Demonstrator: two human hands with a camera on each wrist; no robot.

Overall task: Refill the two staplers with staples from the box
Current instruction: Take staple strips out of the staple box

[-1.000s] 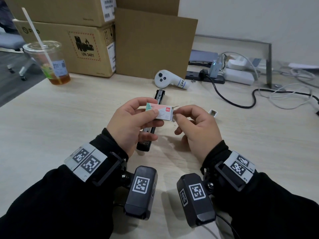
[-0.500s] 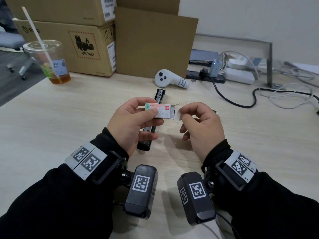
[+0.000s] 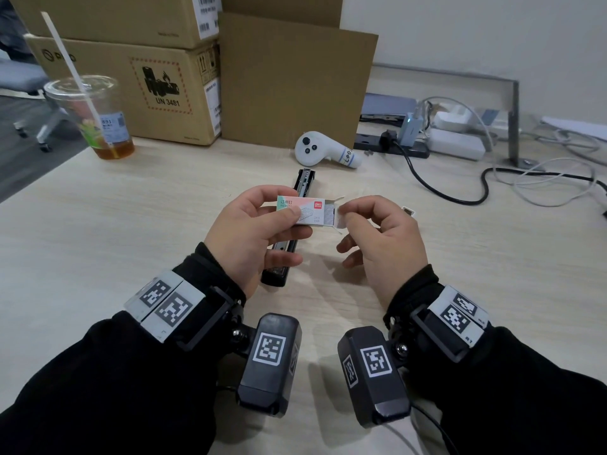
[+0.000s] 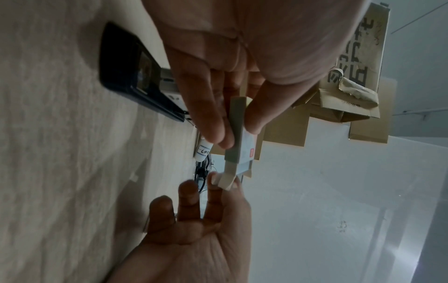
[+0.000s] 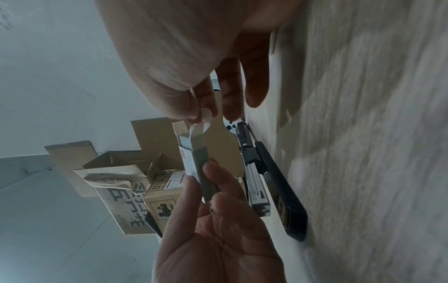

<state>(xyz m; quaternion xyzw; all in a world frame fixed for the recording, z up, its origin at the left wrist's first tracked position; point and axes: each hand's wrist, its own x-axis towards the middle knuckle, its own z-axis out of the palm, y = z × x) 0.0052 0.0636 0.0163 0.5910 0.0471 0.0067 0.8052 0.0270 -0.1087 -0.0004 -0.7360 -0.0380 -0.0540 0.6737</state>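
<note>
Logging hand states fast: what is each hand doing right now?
Left hand: holding the staple box between thumb and fingers.
Right hand: pinching the box's end flap.

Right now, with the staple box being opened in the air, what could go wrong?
The left hand holds the staple box above the table, and the right hand pinches its end flap. A hard pull could tear the flap. Tilted with that end down, the box could spill staples near the open stapler.
</note>
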